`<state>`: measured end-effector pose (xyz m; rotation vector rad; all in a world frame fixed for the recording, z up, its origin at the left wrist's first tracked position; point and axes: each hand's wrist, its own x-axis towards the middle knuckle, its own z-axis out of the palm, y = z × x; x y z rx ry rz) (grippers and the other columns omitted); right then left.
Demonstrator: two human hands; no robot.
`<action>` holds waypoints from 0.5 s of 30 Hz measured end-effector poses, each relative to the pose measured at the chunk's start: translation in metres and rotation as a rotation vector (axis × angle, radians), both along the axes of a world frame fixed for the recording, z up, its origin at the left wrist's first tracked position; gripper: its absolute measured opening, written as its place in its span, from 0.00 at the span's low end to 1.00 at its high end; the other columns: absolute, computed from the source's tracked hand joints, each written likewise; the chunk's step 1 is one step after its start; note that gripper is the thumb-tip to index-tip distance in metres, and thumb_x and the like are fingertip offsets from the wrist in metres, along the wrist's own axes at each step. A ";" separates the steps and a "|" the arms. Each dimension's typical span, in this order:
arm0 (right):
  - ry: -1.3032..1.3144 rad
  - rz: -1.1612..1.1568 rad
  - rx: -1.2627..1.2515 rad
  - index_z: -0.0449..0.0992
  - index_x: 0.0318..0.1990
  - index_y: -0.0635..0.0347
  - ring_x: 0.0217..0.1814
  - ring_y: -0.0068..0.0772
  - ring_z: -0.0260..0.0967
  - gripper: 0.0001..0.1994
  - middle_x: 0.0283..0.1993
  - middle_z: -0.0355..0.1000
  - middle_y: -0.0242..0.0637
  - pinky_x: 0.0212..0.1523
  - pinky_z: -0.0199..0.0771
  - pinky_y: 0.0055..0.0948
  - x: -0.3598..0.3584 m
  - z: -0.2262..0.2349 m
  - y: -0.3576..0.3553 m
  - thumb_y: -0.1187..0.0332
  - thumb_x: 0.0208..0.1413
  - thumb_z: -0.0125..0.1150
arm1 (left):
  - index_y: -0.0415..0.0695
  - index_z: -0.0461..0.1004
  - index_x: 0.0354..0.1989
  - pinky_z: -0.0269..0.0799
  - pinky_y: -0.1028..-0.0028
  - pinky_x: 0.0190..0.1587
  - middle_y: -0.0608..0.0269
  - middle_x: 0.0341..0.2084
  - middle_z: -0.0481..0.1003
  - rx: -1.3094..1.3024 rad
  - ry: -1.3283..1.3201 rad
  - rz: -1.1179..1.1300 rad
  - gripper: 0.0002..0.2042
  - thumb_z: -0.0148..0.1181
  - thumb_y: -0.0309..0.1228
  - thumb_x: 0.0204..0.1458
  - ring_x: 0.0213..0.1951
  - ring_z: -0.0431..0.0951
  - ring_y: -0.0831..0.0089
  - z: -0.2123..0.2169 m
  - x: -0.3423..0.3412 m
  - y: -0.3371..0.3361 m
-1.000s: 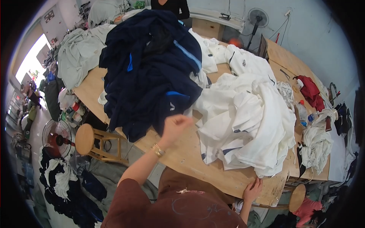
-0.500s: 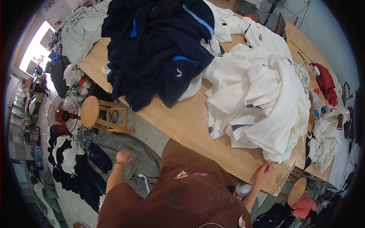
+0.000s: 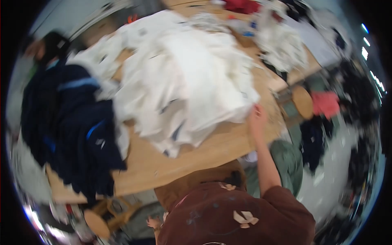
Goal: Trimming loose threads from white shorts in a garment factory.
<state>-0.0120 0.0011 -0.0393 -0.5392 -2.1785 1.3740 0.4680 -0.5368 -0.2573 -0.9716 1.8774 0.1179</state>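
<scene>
A heap of white garments (image 3: 196, 77) with dark trim lies across the middle of the wooden table (image 3: 143, 175). At the heap's right front edge, my right hand (image 3: 257, 117) has its fingers closed at the border of the white cloth; blur softens the grip. My left hand (image 3: 154, 222) hangs low beside my body, below the table's front edge, touching no garment. Its fingers look loosely apart. To the left, a pile of navy garments (image 3: 73, 118) with bright blue trim drapes over the table edge.
A person (image 3: 51, 47) is at the far left behind the navy pile. Wooden stools stand at the lower left (image 3: 96, 223) and right (image 3: 302, 102). Bundled pale cloth (image 3: 281, 45) lies at the back right. Dark clothing (image 3: 312, 141) lies on the floor at right.
My view has swung right, shifting the table and piles leftward. My right arm is stretched farther forward along the white heap's edge. My left hand now appears lower, close to my body.
</scene>
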 end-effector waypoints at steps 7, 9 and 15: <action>-0.064 -0.039 0.168 0.65 0.53 0.60 0.55 0.52 0.57 0.29 0.50 0.63 0.50 0.54 0.59 0.38 -0.047 0.021 -0.023 0.51 0.47 0.60 | 0.42 0.53 0.60 0.62 0.57 0.52 0.34 0.51 0.60 -0.609 1.109 0.797 0.39 0.53 0.55 0.45 0.51 0.62 0.42 0.117 -0.242 -0.015; -0.268 -0.018 0.204 0.65 0.53 0.59 0.55 0.55 0.56 0.29 0.50 0.63 0.50 0.53 0.59 0.41 -0.038 0.043 -0.053 0.50 0.47 0.59 | 0.43 0.52 0.61 0.63 0.58 0.50 0.33 0.54 0.54 -0.273 1.533 1.050 0.38 0.52 0.54 0.46 0.52 0.61 0.45 0.165 -0.274 0.011; -0.083 0.176 0.291 0.65 0.48 0.60 0.48 0.54 0.61 0.24 0.46 0.63 0.50 0.43 0.63 0.43 -0.021 0.037 -0.066 0.52 0.50 0.55 | 0.42 0.48 0.62 0.65 0.58 0.48 0.40 0.49 0.56 -0.373 1.645 0.956 0.37 0.54 0.48 0.48 0.48 0.62 0.52 0.188 -0.297 0.039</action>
